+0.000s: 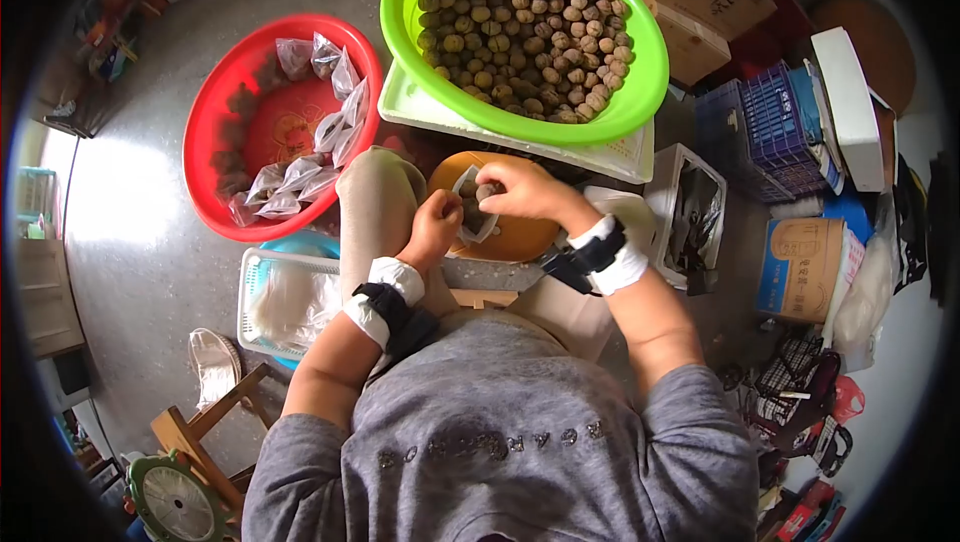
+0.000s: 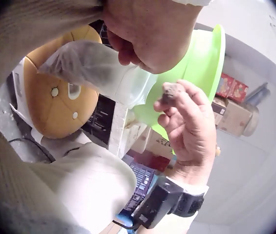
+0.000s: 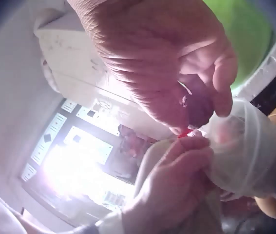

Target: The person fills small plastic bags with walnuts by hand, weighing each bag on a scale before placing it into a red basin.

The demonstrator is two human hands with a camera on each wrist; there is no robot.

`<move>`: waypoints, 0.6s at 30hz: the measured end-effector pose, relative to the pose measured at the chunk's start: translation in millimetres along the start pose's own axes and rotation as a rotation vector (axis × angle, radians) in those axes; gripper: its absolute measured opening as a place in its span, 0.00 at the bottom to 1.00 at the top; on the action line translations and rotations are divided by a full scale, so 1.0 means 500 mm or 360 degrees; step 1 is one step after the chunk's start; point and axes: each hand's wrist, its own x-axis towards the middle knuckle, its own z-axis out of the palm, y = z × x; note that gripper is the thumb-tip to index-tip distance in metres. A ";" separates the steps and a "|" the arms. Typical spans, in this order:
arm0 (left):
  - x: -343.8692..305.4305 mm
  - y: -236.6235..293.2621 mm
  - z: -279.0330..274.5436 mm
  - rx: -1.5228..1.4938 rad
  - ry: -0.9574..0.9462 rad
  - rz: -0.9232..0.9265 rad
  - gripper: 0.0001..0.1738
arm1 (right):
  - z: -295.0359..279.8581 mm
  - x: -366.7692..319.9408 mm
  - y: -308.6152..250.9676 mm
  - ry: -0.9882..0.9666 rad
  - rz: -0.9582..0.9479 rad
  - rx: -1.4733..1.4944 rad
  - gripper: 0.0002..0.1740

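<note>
The left hand (image 1: 434, 229) grips the edge of a clear plastic bag (image 1: 478, 226) between the knees; several dark round pieces show in it. Beside the bag's mouth, the right hand (image 1: 533, 191) holds a walnut (image 1: 487, 191). In the left wrist view the bag (image 2: 91, 66) stretches out below the curled left hand (image 2: 150, 31), and the right hand (image 2: 192, 129) pinches the walnut (image 2: 171, 93) with its fingertips. The right wrist view has the walnut (image 3: 199, 102) under the right hand (image 3: 160, 48), close above the left hand (image 3: 172, 183) at the bag (image 3: 250, 151).
A green basin (image 1: 652, 52) full of walnuts stands ahead on a white foam box (image 1: 400, 100). To the left is a red basin (image 1: 198, 107) with filled bags around its inside. A white basket (image 1: 252, 327) holds plastic bags. An orange stool seat (image 1: 530, 239) lies beneath the hands.
</note>
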 end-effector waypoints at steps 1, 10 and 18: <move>-0.001 0.004 0.000 0.0017 0.0000 0.0012 0.04 | 0.025 0.004 0.019 0.0056 -0.0003 -0.0141 0.17; -0.002 0.009 0.001 0.0110 0.0017 0.0124 0.04 | 0.061 0.002 0.042 0.0597 0.0058 -0.1032 0.14; -0.006 0.025 0.000 0.0097 -0.0088 0.0035 0.06 | 0.073 0.006 0.108 0.0571 0.0321 -0.0989 0.07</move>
